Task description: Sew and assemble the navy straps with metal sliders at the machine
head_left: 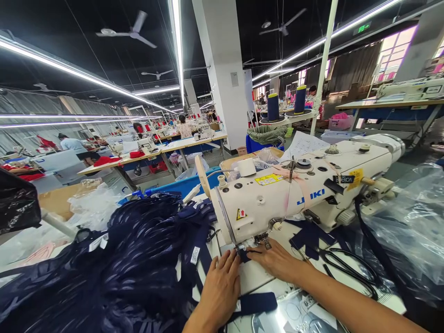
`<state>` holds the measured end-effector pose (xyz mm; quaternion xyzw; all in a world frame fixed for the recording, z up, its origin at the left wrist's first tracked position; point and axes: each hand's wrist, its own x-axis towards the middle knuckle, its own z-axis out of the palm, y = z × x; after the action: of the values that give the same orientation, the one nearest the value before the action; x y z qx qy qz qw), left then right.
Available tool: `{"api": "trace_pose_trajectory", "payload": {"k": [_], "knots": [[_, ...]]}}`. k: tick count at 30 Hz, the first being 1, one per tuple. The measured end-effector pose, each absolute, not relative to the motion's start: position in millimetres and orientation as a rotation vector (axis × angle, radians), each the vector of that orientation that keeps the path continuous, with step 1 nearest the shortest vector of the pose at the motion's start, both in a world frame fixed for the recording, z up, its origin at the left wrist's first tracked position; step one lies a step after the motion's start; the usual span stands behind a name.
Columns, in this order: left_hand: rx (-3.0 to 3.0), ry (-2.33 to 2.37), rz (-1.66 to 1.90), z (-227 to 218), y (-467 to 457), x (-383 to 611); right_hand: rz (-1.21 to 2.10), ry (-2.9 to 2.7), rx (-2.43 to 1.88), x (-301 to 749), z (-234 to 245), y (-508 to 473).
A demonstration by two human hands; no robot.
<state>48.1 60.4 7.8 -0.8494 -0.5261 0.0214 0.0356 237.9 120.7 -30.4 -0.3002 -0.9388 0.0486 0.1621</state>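
My left hand lies with its fingers stretched out flat beside the needle area of a white sewing machine. Its fingertips touch the edge of a small navy fabric piece under the machine head. From the other side, my right hand reaches in below the head, its fingers bent and closed on the same piece. The needle and much of the piece are hidden by the machine and fingers. A navy strip lies on the table just in front of my hands.
A large heap of navy fabric strips with white labels covers the left side. Black scissors and navy scraps lie to the right, near clear plastic bags. Navy thread cones stand behind the machine. Co-workers sit farther back.
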Motion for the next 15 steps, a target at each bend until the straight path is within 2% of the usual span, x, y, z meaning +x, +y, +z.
{"api": "trace_pose_trajectory", "payload": {"k": [15], "knots": [[-2.580,-1.787,0.110,13.4,61.7,52.5,0.109,-2.692,-0.912,235.2,-22.3,119.4]]}}
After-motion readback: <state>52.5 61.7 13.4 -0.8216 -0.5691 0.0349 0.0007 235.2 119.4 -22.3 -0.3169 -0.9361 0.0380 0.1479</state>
